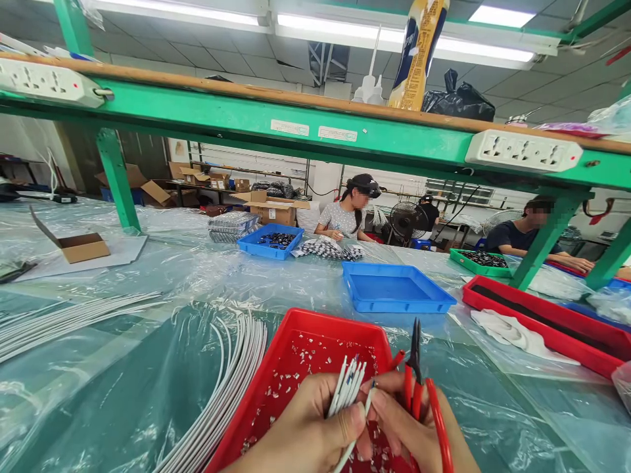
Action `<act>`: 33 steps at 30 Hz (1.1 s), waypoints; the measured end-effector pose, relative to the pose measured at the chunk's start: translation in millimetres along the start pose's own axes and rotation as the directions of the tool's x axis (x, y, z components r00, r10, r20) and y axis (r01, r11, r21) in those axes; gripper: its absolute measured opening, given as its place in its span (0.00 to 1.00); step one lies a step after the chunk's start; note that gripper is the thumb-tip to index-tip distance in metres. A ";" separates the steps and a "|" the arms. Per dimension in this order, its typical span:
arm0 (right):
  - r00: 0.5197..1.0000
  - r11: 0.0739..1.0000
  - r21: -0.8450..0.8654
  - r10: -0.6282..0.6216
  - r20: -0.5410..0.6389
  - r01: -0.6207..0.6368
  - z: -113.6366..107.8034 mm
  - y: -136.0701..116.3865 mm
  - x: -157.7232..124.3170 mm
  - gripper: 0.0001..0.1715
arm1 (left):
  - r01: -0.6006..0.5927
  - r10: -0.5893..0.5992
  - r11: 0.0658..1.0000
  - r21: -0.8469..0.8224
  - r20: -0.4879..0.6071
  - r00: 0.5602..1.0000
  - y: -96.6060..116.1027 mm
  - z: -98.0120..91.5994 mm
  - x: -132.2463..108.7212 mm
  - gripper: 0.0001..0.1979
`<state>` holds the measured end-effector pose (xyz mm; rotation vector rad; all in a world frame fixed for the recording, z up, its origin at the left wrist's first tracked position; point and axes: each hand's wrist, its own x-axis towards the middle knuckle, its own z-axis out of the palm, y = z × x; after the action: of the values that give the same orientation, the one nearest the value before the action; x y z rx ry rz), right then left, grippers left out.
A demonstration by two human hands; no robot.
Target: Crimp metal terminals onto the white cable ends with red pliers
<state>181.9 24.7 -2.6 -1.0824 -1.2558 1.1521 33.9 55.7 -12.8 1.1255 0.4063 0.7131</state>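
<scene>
My left hand point(328, 420) is closed round a bundle of white cables point(348, 387), their cut ends pointing up. Beside it, my right hand point(401, 414) pinches the end of one white cable point(369, 402), which shows a dark blue tip. Red-handled pliers point(415, 368) rest in the same right hand, their dark jaws pointing up. Both hands are over a red tray point(276, 355) scattered with small white and clear scraps. Left of the tray, a curved bundle of long white cables point(236, 374) lies on the plastic-covered table.
More white cables point(73, 322) lie at the far left. A blue tray point(399, 289) stands beyond the red one, with a long red tray point(547, 322) and white cloth point(513, 332) to the right. A green shelf beam point(197, 118) crosses above. People sit across the table.
</scene>
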 end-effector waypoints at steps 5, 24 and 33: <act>1.000 0.982 -0.186 -0.016 -0.006 0.014 -1.5 -19.0 -5.2 0.26 | 0.066 -0.057 0.995 0.080 -0.116 0.992 8.6 7.6 -8.2 0.18; 0.993 1.000 0.021 0.015 0.118 -0.017 -9.0 -7.4 2.6 0.16 | 0.147 -0.147 0.985 -0.086 -0.004 0.989 3.9 3.2 -2.1 0.21; 0.991 0.990 0.043 -0.134 -0.002 0.134 -27.2 -20.9 -6.6 0.20 | 0.034 0.028 0.985 0.167 -0.355 0.934 13.1 4.4 -4.5 0.23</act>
<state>210.0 16.3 16.5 -0.9510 -1.2784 1.0730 29.4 52.9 0.7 1.1563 0.7903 0.8962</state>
